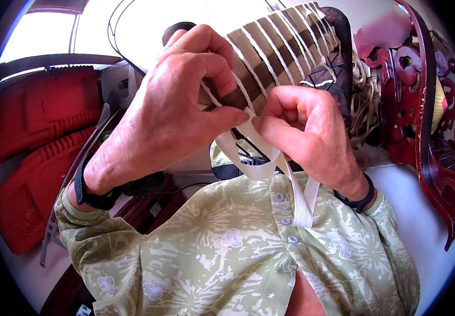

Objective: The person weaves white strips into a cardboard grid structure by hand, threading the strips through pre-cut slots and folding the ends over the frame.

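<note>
A flat cream strip (261, 171) hangs in a loop between my hands, and its folded tail drops over my shirt front. My right hand (309, 131) pinches the strip between thumb and bent fingers. My left hand (185, 95) is curled beside it, its thumb pressed where the strip meets the white cords and its fingers bent over the near end of a brown banded panel (277, 47). What lies under those fingers is partly hidden. Several white cords (259, 50) run across the panel in rows.
Behind the panel is a dark lacy cushion or seat back (338, 26). A bundle of loose tan strips (364, 100) hangs to its right. Carved dark-red furniture (422, 105) stands at right. Red ribbed plastic pieces (43, 116) and a grey metal bar (75, 184) are at left.
</note>
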